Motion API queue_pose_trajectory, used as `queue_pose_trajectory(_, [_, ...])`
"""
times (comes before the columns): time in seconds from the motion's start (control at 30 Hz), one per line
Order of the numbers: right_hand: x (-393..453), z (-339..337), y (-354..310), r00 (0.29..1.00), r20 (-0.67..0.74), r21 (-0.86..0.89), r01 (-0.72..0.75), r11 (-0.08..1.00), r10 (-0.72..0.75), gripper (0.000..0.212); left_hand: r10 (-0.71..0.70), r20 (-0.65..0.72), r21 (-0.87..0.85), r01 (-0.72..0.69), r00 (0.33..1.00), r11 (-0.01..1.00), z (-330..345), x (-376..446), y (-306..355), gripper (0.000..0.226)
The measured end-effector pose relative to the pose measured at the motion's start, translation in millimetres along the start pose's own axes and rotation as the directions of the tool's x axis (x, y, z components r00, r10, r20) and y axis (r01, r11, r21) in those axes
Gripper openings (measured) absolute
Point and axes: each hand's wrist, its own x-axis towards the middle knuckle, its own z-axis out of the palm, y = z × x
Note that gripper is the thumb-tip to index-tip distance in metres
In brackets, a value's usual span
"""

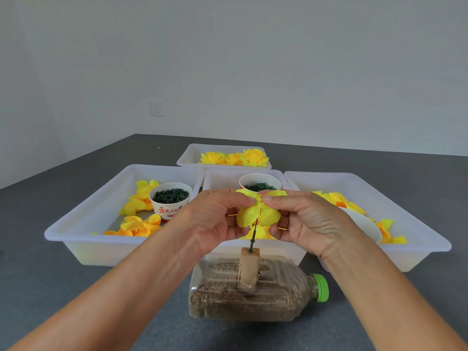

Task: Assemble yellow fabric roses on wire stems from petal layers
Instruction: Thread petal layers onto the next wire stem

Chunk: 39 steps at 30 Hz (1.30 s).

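Observation:
A yellow petal layer [247,216] hangs on a dark green wire stem [254,235]. The stem stands upright in a wooden block [249,271] set into a plastic bottle [253,300] that lies on its side, filled with brown grains. My left hand [215,219] pinches the layer's upper left edge. My right hand [304,221] pinches its upper right edge. Both hands hold the layer above the block, and the stem's top is hidden behind the petals.
Four white trays stand behind the bottle. The left tray [76,224] holds loose yellow petals and a paper cup of green parts [171,196]. The middle tray's cup [259,184] holds green rings. The right tray [405,211] holds petals. Finished roses [253,157] lie in the far tray.

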Motion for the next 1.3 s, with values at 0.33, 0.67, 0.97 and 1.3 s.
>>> queue_pose_trajectory(0.33, [2.3,2.3,3.0,0.993,-0.053,0.02,-0.106,0.994,0.107,0.011,-0.033,-0.002,0.028,0.033,0.999,0.999,0.1,2.0,-3.6,0.009])
queue_pose_trajectory(0.67, [0.9,1.2,11.0,0.994,-0.047,-0.05,-0.103,0.993,0.101,0.008,-0.076,-0.018,0.116,0.078,0.997,0.99,-8.1,2.6,-10.7,0.005])
queue_pose_trajectory(0.97, [-1.0,-0.9,19.1,0.991,-0.038,-0.085,-0.131,0.988,0.128,0.014,-0.102,-0.014,0.128,0.103,0.995,0.986,-11.8,3.1,-17.9,0.01])
queue_pose_trajectory(1.3, [-0.4,-0.6,23.6,0.989,-0.046,-0.116,-0.146,0.983,0.141,0.018,-0.104,-0.031,0.147,0.107,0.994,0.983,-13.5,3.3,-26.1,0.031])
